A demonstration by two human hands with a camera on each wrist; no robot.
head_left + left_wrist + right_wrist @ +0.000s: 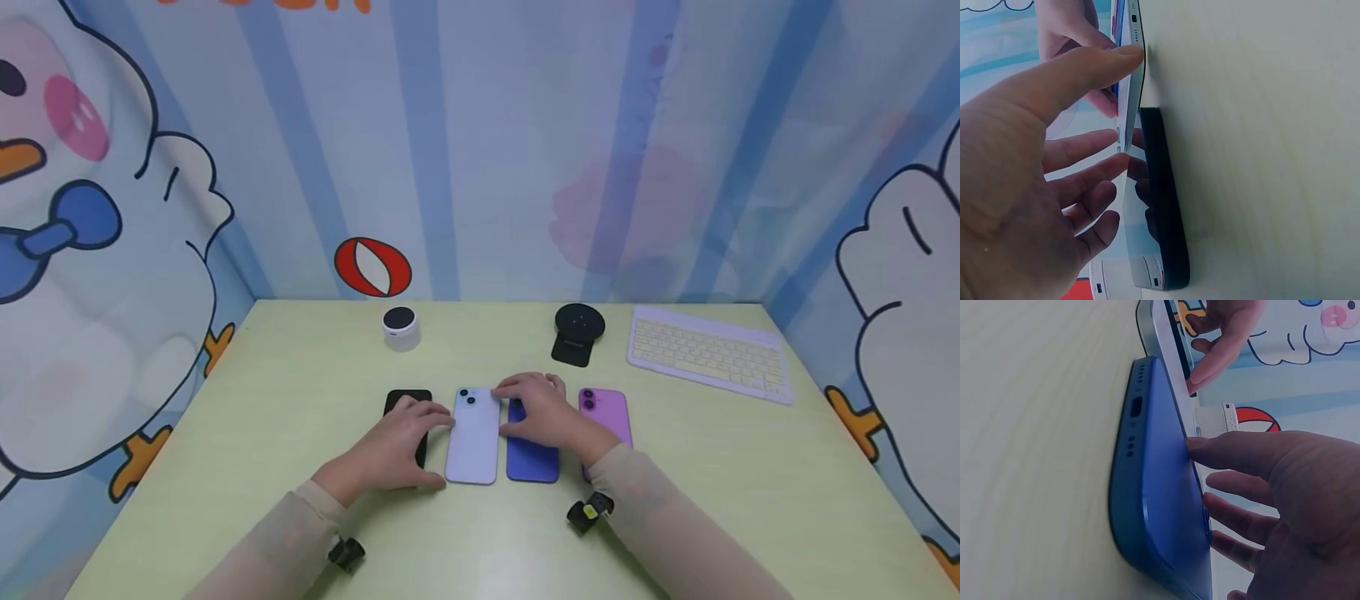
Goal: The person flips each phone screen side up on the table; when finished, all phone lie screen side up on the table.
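Head view: left hand [397, 446] and right hand [543, 408], loosely spread, flank the pale phone [472, 443]; I should press its edges lightly, evenly.

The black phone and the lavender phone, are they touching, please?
Apart: the head view shows a strip of table between the black phone and the lavender phone.

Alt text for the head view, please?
A person's left hand and right hand flank a pale lilac phone on a table, black device to its left, blue phone and purple phone to its right. Behind: white cylinder, black stand, keyboard.
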